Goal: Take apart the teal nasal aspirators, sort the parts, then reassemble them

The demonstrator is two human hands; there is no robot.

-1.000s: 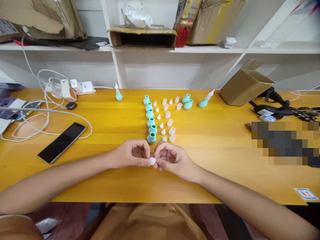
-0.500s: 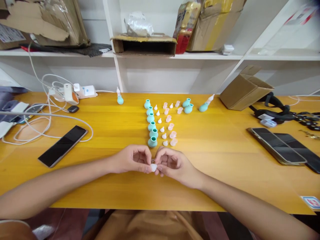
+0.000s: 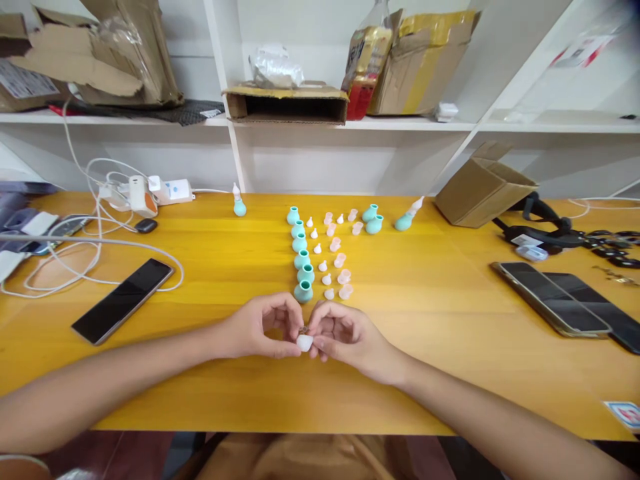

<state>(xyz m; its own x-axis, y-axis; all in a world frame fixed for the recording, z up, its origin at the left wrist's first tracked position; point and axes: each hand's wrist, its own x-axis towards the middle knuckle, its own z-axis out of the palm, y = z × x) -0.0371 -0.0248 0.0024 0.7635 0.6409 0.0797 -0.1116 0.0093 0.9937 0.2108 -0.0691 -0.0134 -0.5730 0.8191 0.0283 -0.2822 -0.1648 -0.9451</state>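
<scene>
Near the front of the table, my left hand [image 3: 265,327] and my right hand [image 3: 350,340] meet at a small white silicone tip [image 3: 305,343]. Right thumb and fingers pinch its right side. My left thumb and fingertips close on its left edge. Something small and clear shows just behind it, too hidden to make out. Beyond the hands stands a column of open teal bulbs [image 3: 303,291]. Beside it run a column of white tips [image 3: 329,293] and one of pink translucent cups [image 3: 345,291].
Two more teal bulbs [image 3: 374,224] stand behind on the right. Assembled nasal aspirators stand upright at left [image 3: 239,201] and lean at right [image 3: 409,215]. A phone [image 3: 123,300] and white cables [image 3: 100,233] lie left; stacked phones [image 3: 550,297] and a cardboard box [image 3: 483,185] lie right.
The whole view has shifted slightly, so the table sits lower in it. My left thumb has slid back a little, showing more of the white tip. The parts on the table stay put.
</scene>
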